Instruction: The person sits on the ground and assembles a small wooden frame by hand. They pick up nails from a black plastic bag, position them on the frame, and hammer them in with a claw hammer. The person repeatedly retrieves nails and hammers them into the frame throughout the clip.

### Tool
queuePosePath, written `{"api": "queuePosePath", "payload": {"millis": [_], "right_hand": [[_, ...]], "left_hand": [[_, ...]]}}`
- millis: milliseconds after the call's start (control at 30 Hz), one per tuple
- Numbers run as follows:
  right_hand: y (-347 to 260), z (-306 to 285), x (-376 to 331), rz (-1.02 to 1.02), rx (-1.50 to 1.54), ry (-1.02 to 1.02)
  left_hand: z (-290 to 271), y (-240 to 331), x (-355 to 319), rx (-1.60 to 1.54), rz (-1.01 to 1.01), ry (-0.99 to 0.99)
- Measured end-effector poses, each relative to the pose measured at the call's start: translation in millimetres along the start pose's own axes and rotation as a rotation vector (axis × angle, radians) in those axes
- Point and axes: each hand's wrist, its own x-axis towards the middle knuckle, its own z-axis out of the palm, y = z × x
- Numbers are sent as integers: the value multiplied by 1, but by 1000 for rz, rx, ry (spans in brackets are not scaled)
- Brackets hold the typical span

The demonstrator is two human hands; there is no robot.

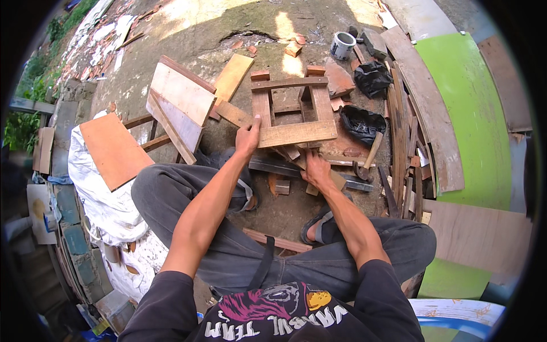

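In front of my knees stands a small stool-like wooden frame (pixel 298 134), with dark uprights, a curved crosspiece and a paler board across the near side. My left hand (pixel 248 138) grips the left end of that board, thumb on top. Below the board's right half, my right hand (pixel 317 169) has its fingers curled beside short wood pieces under the frame; what they hold is hidden. To its right, a hammer (pixel 374 149) leans with its wooden handle up. Under the frame lies a dark metal bar (pixel 273 166).
A black bag of nails (pixel 363 123), another black bag (pixel 373 78) and a paint can (pixel 343 45) sit at the right. Long planks (pixel 397 114) and a green panel (pixel 467 108) line that side. At left are a panelled wooden piece (pixel 179 102), an orange-brown board (pixel 115 149) and a white sack (pixel 94 194).
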Motion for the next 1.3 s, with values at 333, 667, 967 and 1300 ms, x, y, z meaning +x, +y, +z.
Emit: {"api": "queuePosePath", "payload": {"millis": [333,667,967,1300], "right_hand": [[-45,10,21,13,39,65],[-72,6,23,118,119,-30],[-80,5,20,-11,173,43],[-92,14,19,64,493,233]], "left_hand": [[-3,16,4,117,-19,34],[-5,10,3,92,44,51],[-6,1,-2,21,48,19],[-12,12,-6,218,-35,-96]]}}
